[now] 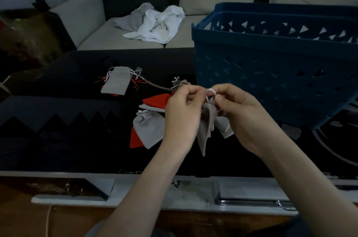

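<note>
A pale sofa (pixel 116 39) runs along the back, with crumpled white and grey cloths (pixel 160 23) on its seat. A blue basket (pixel 271 74) stands on the right of the dark-covered counter (pixel 58 140). The left hand (pixel 182 116) and right hand (pixel 246 118) meet above the counter, just beside the basket. Between them hangs a grey pouch (pixel 206 126), clear of the surface. Loose pouches (pixel 149 130), grey and red, lie to the left of the hands. The curled fingers (pixel 222 91) of both hands pinch the pouch's white cord (pixel 210 92) at its mouth.
</note>
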### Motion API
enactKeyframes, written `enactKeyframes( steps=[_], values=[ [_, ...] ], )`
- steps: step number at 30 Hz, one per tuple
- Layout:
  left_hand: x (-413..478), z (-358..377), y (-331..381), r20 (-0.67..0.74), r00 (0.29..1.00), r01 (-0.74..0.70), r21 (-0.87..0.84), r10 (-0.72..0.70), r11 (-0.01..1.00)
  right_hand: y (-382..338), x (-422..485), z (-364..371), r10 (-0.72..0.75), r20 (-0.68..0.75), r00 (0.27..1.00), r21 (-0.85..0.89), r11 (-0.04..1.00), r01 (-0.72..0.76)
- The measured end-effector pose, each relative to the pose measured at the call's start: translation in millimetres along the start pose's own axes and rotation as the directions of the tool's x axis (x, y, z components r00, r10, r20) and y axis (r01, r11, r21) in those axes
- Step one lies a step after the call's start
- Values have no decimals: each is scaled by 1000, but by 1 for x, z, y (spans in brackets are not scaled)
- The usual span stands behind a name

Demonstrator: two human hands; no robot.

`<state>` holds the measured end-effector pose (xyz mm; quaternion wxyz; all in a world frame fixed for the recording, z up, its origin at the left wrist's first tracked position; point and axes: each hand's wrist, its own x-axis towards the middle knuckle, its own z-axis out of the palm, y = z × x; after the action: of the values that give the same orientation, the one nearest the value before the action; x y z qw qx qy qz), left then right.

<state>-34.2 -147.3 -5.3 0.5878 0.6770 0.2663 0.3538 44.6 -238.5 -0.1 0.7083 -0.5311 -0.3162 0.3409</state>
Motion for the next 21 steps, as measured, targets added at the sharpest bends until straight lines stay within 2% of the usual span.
enactKeyframes(
  steps=[3, 6, 11, 13, 17, 21],
  values=[
    [-2, 0, 0, 44, 999, -31, 41, 29, 999, 1, -1, 3, -144, -65, 987, -198, 972, 128],
    [-5, 0, 1, 111, 992, -66, 109, 54, 992, 5, 1, 4, -194, -151, 969, -286, 947, 145],
    [-7, -3, 3, 224, 969, -141, 133, 109, 981, 6, 3, 3, -186, -224, 957, -320, 941, 108],
    [-8, -3, 3, 239, 959, -200, 192, 152, 961, 4, 3, 2, -174, -224, 959, -315, 944, 97],
    [-6, -4, 3, 199, 958, -252, 223, 209, 942, 2, 1, 1, -129, -203, 971, -336, 940, 55],
    [-4, -8, 3, 153, 970, -215, 186, 188, 959, 1, 1, 0, -127, -162, 979, -419, 907, 48]
  ],
)
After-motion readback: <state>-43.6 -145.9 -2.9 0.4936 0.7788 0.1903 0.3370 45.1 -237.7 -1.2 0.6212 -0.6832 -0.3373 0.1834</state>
